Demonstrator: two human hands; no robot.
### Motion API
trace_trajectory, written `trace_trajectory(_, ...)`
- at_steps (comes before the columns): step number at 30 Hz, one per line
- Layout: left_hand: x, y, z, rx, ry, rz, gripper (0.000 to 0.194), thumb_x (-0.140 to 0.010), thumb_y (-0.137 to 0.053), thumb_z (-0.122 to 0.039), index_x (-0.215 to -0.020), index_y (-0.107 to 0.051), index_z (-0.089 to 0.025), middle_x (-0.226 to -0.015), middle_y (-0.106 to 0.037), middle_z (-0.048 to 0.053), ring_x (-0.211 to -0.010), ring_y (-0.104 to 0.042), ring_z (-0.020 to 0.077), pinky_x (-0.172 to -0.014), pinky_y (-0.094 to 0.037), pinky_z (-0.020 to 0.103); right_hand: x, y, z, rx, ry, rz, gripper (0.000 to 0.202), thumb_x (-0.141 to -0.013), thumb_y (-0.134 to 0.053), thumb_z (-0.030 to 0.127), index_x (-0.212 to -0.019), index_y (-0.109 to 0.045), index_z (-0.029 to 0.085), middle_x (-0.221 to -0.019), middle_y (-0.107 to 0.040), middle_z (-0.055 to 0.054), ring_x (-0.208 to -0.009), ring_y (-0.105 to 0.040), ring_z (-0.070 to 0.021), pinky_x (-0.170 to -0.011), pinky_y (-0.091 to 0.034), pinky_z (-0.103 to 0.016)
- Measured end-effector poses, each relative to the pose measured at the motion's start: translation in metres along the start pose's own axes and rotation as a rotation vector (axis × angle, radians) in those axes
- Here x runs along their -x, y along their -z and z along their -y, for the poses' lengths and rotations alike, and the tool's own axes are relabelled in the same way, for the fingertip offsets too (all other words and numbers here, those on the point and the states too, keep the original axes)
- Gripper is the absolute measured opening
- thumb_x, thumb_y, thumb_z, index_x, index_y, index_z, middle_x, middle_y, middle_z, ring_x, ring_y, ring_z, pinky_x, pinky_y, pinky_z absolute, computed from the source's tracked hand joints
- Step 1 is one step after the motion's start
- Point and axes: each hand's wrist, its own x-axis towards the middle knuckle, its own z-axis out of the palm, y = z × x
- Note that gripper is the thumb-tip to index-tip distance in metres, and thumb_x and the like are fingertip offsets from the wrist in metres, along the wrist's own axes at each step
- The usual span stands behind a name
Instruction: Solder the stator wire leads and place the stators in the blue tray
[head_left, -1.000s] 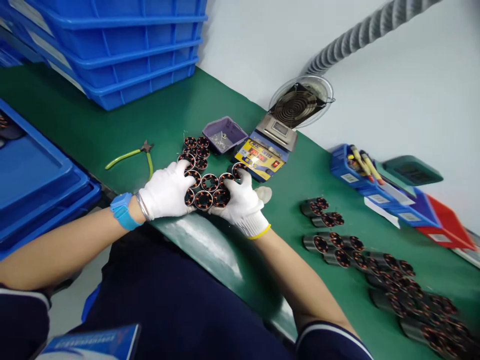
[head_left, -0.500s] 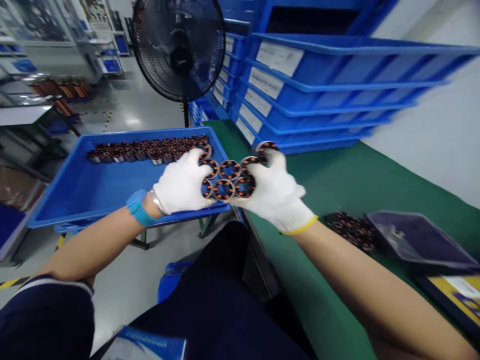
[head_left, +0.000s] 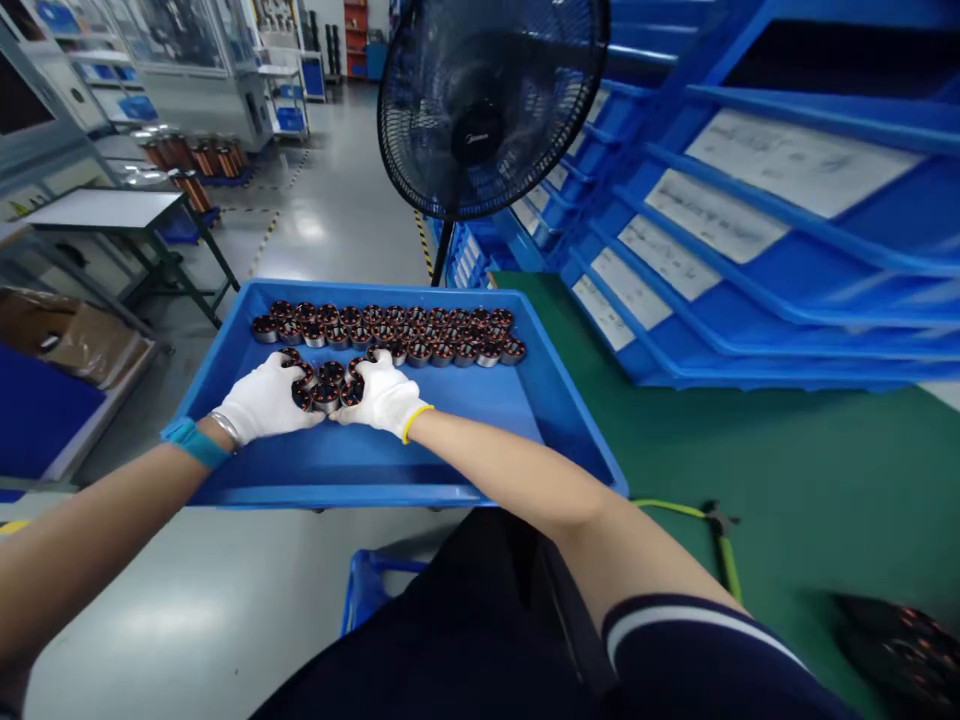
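The held cores (head_left: 326, 398) sit between both hands, in the left half of the tray (head_left: 337, 496), just on the near side of the stored rows (head_left: 442, 352), whose long axis parallels the far edge. The right hand (head_left: 384, 396) is closer to those rows. Left hand (head_left: 270, 400) and right are closed on the group's opposite sides, palms inward, thumbs toward the near edge. Contact with the tray floor cannot be determined.
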Motion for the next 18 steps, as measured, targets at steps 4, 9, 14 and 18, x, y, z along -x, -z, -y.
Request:
trace_trajectory(4, -0.03, -0.007, 0.012, -0.045, 0.13, 0.088, 0.078, -0.064, -0.064, -0.078, -0.116, -0.068, -0.021, -0.123, -0.058, 0.018, -0.102, -0.069, 0.0391, -0.086, -0.057, 0.045, -0.023, -0.008, 0.012, 0.029, -0.04, 0.067, 0.086, -0.056, -0.08, 0.075, -0.121, -0.06, 0.022, -0.136, -0.045, -0.015, -0.097, -0.071, -0.0278, -0.089, -0.059, -0.041)
trace_trajectory(9, -0.048, -0.007, 0.009, -0.038, 0.219, 0.041, 0.079, -0.066, -0.063, -0.078, -0.119, -0.067, -0.019, -0.13, -0.054, 0.024, -0.109, -0.066, 0.0441, -0.087, -0.057, 0.051, -0.039, -0.004, 0.018, 0.1, -0.058, 0.056, 0.082, -0.065, -0.072, 0.078, -0.121, -0.059, 0.019, -0.132, -0.046, -0.016, -0.096, -0.071, -0.029, -0.085, -0.059, -0.041)
trace_trajectory(14, -0.041, -0.002, 0.017, 0.055, 0.202, 0.099, 0.1, -0.054, -0.073, -0.077, -0.137, -0.056, -0.022, -0.144, -0.048, 0.02, -0.118, -0.064, 0.0411, -0.097, -0.055, 0.045, -0.018, 0.014, 0.008, 0.286, 0.032, -0.018, 0.097, -0.063, -0.081, 0.07, -0.14, -0.047, 0.023, -0.143, -0.043, -0.018, -0.111, -0.063, -0.0369, -0.091, -0.054, -0.049)
trace_trajectory(18, -0.036, 0.0, 0.025, 0.054, 0.155, 0.065, 0.1, -0.062, -0.076, -0.065, -0.147, -0.044, -0.025, -0.152, -0.044, 0.017, -0.122, -0.063, 0.0384, -0.099, -0.054, 0.042, 0.001, 0.023, -0.002, 0.468, 0.189, -0.042, 0.068, -0.078, -0.075, 0.06, -0.128, -0.055, 0.018, -0.132, -0.053, -0.018, -0.11, -0.059, -0.0351, -0.09, -0.052, -0.048)
